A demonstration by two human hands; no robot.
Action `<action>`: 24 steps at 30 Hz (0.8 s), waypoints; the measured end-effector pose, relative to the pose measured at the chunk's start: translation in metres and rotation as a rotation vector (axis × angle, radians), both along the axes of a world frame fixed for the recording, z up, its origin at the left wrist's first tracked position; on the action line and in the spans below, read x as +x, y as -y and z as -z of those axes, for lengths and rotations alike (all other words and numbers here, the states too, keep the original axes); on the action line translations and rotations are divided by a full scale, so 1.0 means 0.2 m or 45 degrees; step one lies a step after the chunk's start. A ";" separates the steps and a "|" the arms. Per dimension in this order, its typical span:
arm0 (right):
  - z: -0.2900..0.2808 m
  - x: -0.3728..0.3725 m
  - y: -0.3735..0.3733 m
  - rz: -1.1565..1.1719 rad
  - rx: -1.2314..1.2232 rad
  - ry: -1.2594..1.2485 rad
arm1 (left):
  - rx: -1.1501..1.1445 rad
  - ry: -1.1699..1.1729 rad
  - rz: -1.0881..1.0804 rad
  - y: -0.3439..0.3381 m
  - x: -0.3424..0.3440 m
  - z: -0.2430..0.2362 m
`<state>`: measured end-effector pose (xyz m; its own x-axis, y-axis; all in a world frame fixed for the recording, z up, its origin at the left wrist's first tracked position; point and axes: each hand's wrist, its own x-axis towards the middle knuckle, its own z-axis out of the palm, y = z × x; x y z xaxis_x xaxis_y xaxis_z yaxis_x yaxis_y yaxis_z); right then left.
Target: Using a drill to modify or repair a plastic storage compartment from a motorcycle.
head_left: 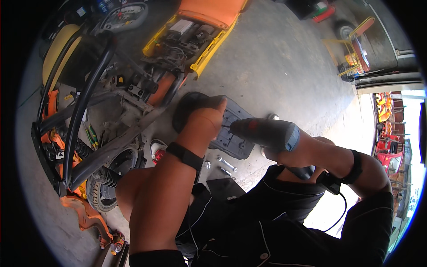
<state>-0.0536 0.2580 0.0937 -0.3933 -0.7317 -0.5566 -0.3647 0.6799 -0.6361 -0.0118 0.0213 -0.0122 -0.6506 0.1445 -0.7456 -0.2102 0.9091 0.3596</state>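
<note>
My left hand (207, 118) grips a black moulded piece (238, 144) with a flat, holed plate and a rounded padded-looking end, over its top edge. My right hand (291, 149) is closed on a dark cordless power drill (262, 131), held sideways with its bit pointing left onto the plate near my left fingers; whether the tip touches is unclear. On the floor below lie a wrench (227, 163), small socket-like metal parts (207, 164) and a dark flat object (222, 189).
A partly stripped vehicle frame (111, 127) with black tubes, wheel (95, 191) and loose tools fills the left. An orange and yellow body (209, 11) stands ahead on the concrete floor (284, 66). A yellow trolley (353, 55) is at upper right; red and orange vehicles (387, 147) show outside.
</note>
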 end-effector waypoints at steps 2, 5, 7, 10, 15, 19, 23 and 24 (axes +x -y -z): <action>-0.01 -0.01 0.01 0.036 0.033 0.037 | -0.014 -0.002 0.011 -0.01 0.00 0.00; -0.01 0.00 0.00 0.056 0.037 0.053 | -0.025 -0.002 0.026 0.00 0.00 0.00; 0.00 0.01 -0.01 0.043 0.008 0.031 | -0.022 -0.001 0.033 0.00 0.00 0.01; 0.01 0.01 -0.02 0.113 0.029 0.057 | -0.027 -0.035 0.036 0.00 0.01 0.01; -0.02 0.01 0.00 0.084 0.010 0.030 | -0.037 -0.026 0.014 0.00 0.01 0.01; -0.01 0.01 -0.01 0.080 -0.055 0.017 | -0.039 -0.033 0.055 0.00 0.00 -0.01; -0.02 0.02 0.01 0.071 0.005 -0.001 | -0.066 -0.048 0.059 0.00 0.01 -0.01; -0.04 0.02 0.02 0.063 0.066 -0.012 | -0.073 -0.043 0.063 0.00 0.01 -0.01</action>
